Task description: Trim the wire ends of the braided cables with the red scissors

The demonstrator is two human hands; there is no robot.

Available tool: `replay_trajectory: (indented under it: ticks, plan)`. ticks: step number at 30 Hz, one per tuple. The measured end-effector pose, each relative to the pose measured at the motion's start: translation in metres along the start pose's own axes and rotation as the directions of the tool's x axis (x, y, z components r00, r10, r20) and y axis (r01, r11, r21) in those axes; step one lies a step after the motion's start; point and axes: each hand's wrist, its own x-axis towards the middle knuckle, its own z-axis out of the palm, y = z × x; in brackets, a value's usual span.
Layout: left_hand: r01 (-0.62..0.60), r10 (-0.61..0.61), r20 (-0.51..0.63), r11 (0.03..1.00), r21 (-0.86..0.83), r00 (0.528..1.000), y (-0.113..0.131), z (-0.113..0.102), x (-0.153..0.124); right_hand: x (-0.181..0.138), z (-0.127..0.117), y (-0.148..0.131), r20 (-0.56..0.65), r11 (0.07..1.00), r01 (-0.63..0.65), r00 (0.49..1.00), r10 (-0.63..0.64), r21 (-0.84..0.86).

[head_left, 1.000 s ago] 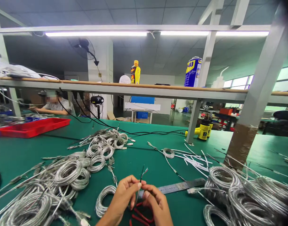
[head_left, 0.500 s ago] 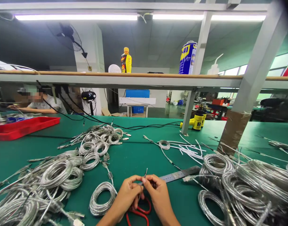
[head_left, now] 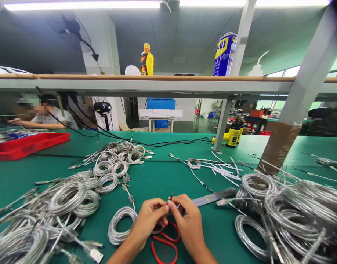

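My left hand (head_left: 153, 216) and my right hand (head_left: 187, 220) meet fingertip to fingertip over the green bench. Both are closed in a pinch around a thin cable end (head_left: 172, 195), whose dark tip pokes up between them. Below the fingers lie red-handled scissors (head_left: 170, 242), their blades hidden by my hands. A coil of clear-jacketed silver cable (head_left: 113, 227) rests beside my left wrist. Just past my right hand a steel ruler (head_left: 212, 198) lies flat, partly covered by my fingers.
Piles of coiled cables (head_left: 68, 198) fill the left, with more cable coils (head_left: 292, 212) at right. White tubes (head_left: 223, 170) lie beyond the ruler. A red tray (head_left: 42, 145), a yellow heat gun (head_left: 233, 136) and a shelf post (head_left: 281, 146) stand farther back. Another person (head_left: 51, 115) sits far left.
The view has tipped down slightly. My fingertips have shifted along the cable end; its tip sticks out shorter and looks darker. More of the red scissor handles shows.
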Motion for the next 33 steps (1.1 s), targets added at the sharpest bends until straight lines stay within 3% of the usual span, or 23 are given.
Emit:
replay_trajectory:
  ticks: [4,8,14,20,25,33]
  plan:
    - [-0.124,0.123,-0.13,0.992,0.004,0.984,-0.002,0.001,-0.001,-0.003,0.01,0.004,0.155,0.903,-0.241,0.968,0.197,0.355]
    - [-0.227,0.222,-0.171,0.974,-0.008,0.96,0.001,-0.001,-0.001,-0.005,0.018,0.004,0.343,0.772,-0.327,0.927,0.15,0.545]
    - [-0.219,0.21,-0.138,0.974,-0.051,0.968,0.003,-0.003,0.0,-0.009,0.021,0.0,0.342,0.741,-0.381,0.915,0.214,0.553]
    - [-0.22,0.219,-0.189,0.975,0.016,0.957,0.006,-0.003,-0.003,-0.014,0.023,-0.001,0.384,0.691,-0.456,0.883,0.271,0.561]
    - [-0.215,0.199,-0.191,0.974,-0.066,0.961,0.009,-0.002,-0.004,-0.016,0.023,-0.001,0.43,0.673,-0.5,0.856,0.288,0.545]
    - [-0.186,0.171,-0.113,0.974,-0.13,0.979,0.006,-0.007,0.001,-0.014,0.021,0.001,0.387,0.716,-0.452,0.882,0.269,0.532]
